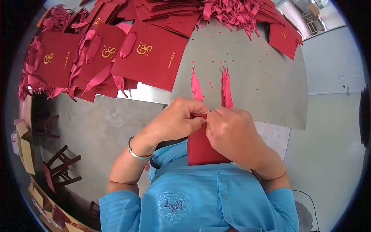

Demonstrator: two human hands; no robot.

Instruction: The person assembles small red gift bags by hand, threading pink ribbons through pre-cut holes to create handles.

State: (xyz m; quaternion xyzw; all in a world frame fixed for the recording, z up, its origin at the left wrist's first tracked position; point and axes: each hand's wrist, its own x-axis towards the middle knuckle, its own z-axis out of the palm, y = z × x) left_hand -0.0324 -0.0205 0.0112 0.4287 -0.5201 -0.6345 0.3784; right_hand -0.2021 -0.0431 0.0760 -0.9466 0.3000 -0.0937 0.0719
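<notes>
A dark red paper bag (205,149) rests against the front of my blue shirt, with its upper edge between my hands. My left hand (179,118) pinches that edge with thumb and fingers. Close beside it, my right hand (234,129) has its fingers curled on the same edge, and they hide part of it. Two pink ribbon lengths, a left one (196,86) and a right one (226,89), stretch from behind my hands onto the grey table. Whether my fingers also grip a ribbon is hidden.
Red bags (150,58) with gold lettering and ribbon handles lie piled at the left. Flat red bags (166,9) and a heap of pink ribbons (232,11) sit at the back. Small red paper dots dot the grey table (247,73). A wooden stool (62,168) stands on the floor.
</notes>
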